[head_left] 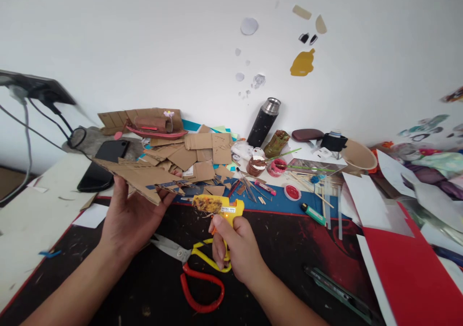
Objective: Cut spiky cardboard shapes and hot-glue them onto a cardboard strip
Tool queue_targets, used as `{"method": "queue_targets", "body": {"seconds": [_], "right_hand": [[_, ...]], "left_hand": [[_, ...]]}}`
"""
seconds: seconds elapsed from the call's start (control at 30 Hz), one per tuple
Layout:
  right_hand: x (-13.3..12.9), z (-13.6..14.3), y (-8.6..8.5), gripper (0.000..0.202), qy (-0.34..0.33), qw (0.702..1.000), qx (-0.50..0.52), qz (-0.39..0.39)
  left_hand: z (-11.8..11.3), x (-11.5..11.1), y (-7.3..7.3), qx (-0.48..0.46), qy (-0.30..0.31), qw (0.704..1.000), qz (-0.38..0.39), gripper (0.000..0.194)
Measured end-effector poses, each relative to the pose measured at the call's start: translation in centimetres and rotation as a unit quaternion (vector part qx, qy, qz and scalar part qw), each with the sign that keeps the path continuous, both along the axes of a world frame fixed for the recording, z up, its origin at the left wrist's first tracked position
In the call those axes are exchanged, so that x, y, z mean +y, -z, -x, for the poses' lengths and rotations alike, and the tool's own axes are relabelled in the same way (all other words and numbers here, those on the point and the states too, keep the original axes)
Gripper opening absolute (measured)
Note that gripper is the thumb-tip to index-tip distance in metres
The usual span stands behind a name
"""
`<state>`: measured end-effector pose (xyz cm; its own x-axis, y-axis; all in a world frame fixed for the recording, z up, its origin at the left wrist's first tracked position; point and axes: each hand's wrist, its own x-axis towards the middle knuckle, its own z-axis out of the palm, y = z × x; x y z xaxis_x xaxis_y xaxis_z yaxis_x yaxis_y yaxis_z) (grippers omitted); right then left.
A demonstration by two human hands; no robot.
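Head view: near the far edge of the dark mat (282, 239), the left hand (135, 222) holds cardboard (133, 175) from beneath; scissors (183, 255) lie on the mat; the right hand (241, 249) grips a yellow glue gun (224, 203), pointed toward the cardboard.

Scissors (183, 255) lie on the mat (155, 287) below the glue gun (226, 203).

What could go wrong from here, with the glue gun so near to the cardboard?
The glue gun in the right hand points toward the cardboard piece and the left hand; if hot, its glue might burn the skin.
The scissors lie with bare blades close to that hand's wrist, which might get scratched.
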<state>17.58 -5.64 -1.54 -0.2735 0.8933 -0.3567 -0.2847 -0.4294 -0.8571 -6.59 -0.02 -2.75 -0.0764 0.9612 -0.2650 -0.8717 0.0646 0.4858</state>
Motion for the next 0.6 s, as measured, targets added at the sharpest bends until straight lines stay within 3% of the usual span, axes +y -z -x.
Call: {"method": "queue_targets", "body": {"seconds": [0.23, 0.6], "right_hand": [[0.0, 0.0, 0.3, 0.081, 0.009, 1.000, 0.007, -0.013], [0.0, -0.1, 0.8, 0.075, 0.045, 0.998, 0.033, -0.010]], "left_hand": [[-0.6, 0.0, -0.5, 0.003, -0.014, 1.000, -0.001, 0.036], [-1.5, 0.0, -1.2, 0.040, -0.034, 0.999, 0.009, 0.056]]}}
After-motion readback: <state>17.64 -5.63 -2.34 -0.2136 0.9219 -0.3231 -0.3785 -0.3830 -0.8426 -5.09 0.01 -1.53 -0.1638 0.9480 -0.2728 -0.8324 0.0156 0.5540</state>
